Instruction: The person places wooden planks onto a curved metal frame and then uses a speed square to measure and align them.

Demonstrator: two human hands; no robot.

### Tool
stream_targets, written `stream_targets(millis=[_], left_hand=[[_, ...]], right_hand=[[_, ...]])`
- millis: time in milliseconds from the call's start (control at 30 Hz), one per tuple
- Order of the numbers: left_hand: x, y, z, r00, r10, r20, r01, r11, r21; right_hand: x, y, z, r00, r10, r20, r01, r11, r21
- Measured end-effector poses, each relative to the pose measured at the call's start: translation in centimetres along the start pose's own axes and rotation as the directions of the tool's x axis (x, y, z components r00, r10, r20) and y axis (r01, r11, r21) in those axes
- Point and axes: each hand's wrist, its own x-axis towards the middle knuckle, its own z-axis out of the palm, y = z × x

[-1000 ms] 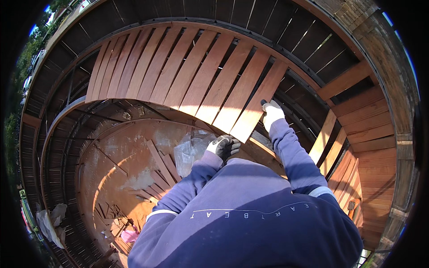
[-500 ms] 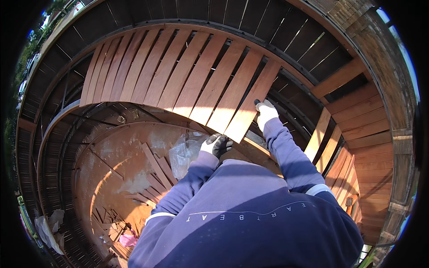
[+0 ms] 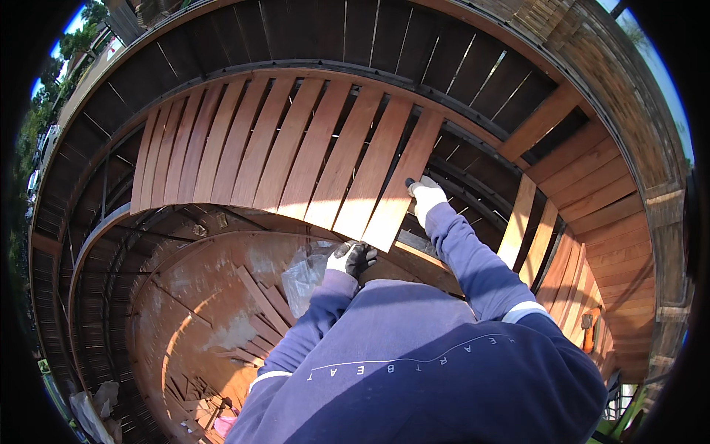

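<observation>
A row of reddish-brown wooden slats [image 3: 292,148] lies across a curved frame, with narrow gaps between them. My right hand [image 3: 425,198], in a pale glove with dark fingertips, grips the long right edge of the rightmost slat [image 3: 403,177]. My left hand [image 3: 349,259], in a white and black glove, has its fingers curled at the lower corner of that slat, beside its neighbour's end; what they hold is partly hidden. Two loose-looking lighter slats [image 3: 518,218] span the dark framework to the right of my right arm.
Below lie a rusty floor [image 3: 185,266], scattered offcuts [image 3: 196,399], loose planks [image 3: 262,296] and clear plastic [image 3: 303,277]. Dark curved tiers [image 3: 96,185] ring the left and top. Close-laid boards [image 3: 606,251] and an orange-handled tool [image 3: 588,333] are at the right. Trees [image 3: 92,15] show beyond the rim.
The view has shifted, so the slats sit lower in the picture. My left hand has stayed at the slat's lower end, and my right hand keeps hold of its edge.
</observation>
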Motion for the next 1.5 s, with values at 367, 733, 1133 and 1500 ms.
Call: stream_targets(millis=[367,733,1133,1500], left_hand=[[-0.3,-0.2,0.9,0.999,0.023,-0.044,-0.014,0.979,0.203],[-1.2,1.7,3.4,0.989,-0.106,-0.105,0.084,0.978,-0.190],[-2.1,1.8,4.4,0.987,-0.031,-0.159,0.033,0.999,0.009],[-0.5,-0.2,1.3,1.000,-0.009,0.013,0.013,0.945,-0.328]], right_hand=[[-0.9,-0.9,-0.1,0.998,0.047,0.035,-0.049,0.997,0.055],[-0.3,-0.7,-0.4,1.000,-0.005,0.007,0.006,1.000,-0.017],[0.5,0.0,-1.1,0.999,-0.024,0.023,0.023,0.999,0.035],[2.4,1.1,-2.2,0.997,-0.008,0.073,0.010,1.000,-0.023]])
